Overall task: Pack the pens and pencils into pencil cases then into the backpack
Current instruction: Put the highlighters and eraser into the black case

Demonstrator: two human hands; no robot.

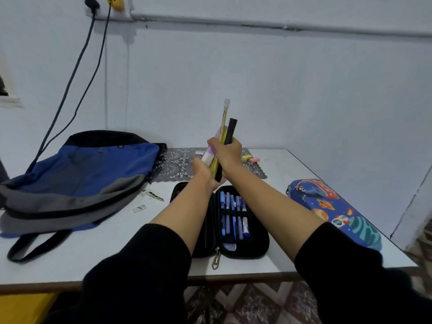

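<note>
At centre frame the left hand (203,170) and right hand (228,153) clamp their fingers (213,142) round an upright bundle of pens and pencils (231,130) above the open black pencil case (256,237); case-filling appears in hand, next needing the bundle lowered inside.

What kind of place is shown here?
Probably a home study corner: a plain white table against a pale wall, a blue and grey fabric backpack, an open black zip pencil case with blue pens.

I wear a black long-sleeved top. Left sleeve (140,265) at seven o'clock, right sleeve (346,272) at five o'clock: loose, plain, ending mid-forearm. Beyond, bare forearms, left grip (203,170) and right grip (228,153) uncovered.
</note>
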